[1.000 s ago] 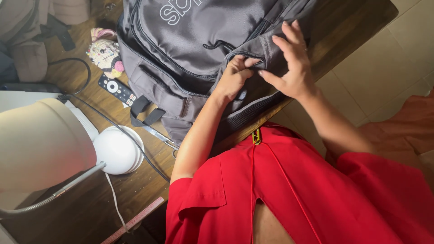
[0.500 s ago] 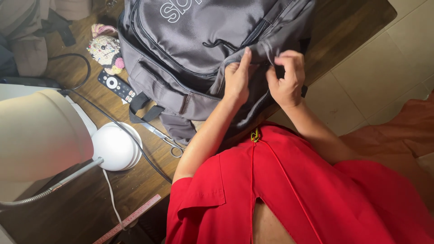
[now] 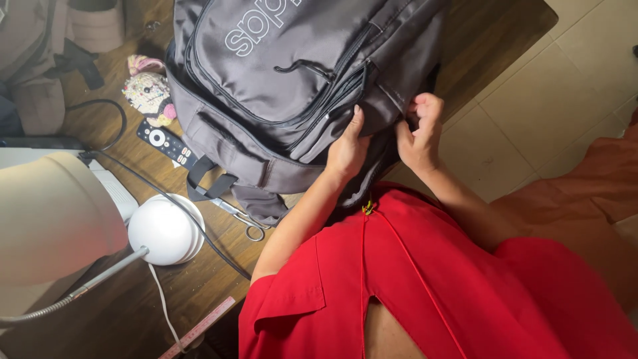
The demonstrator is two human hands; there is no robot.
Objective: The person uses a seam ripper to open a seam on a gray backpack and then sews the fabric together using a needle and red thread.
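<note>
Lamp: a white lamp with a round base and a bendy neck stands at 9 o'clock on the wooden desk; its pale shade fills the left edge.
Small things: a black remote and a soft doll lie at 10 o'clock, just beside the backpack; scissors lie below its strap.
Backpack: a dark grey backpack with several zipped pockets and pale outline lettering lies flat on the desk from 11 to 1 o'clock, its near edge overhanging toward the person in a red shirt.
Left hand: the left hand, near centre, presses flat on the fabric by the zips, thumb up along a seam, pinning it and not closed around anything.
Right hand: the right hand, at 1 o'clock, is curled tight at the backpack's edge, pinching fabric or a zip pull; which one I cannot tell.
Doing it well: judging by the pose, keep the left hand holding the cloth taut while the right pulls straight along the zip line.
</note>
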